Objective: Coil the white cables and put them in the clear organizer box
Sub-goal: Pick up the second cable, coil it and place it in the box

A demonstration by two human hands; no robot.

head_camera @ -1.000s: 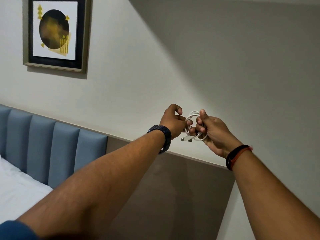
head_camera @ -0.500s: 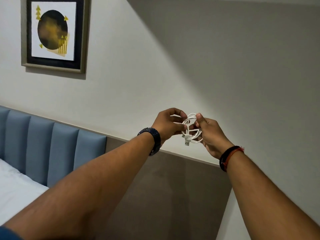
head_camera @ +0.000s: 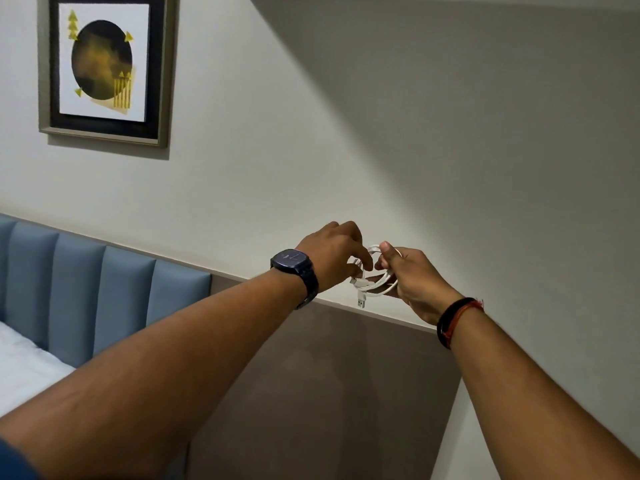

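Observation:
A white cable [head_camera: 375, 284], wound into a small coil, hangs in the air in front of the wall between both hands. My right hand [head_camera: 414, 282] grips the coil, thumb on top and fingers curled under it. My left hand [head_camera: 332, 252] pinches the coil's left side with curled fingers. A USB plug end [head_camera: 361, 301] dangles below the coil. The clear organizer box is out of view.
A framed picture [head_camera: 104, 64] hangs on the wall at upper left. A blue padded headboard [head_camera: 86, 289] and a white bed [head_camera: 24, 368] are at lower left. A brown wall panel [head_camera: 311, 393] lies beyond my arms.
Both hands shifted slightly left and down with the coil. My left wrist turned so the watch face shows, and the plug end now hangs lower beneath the coil.

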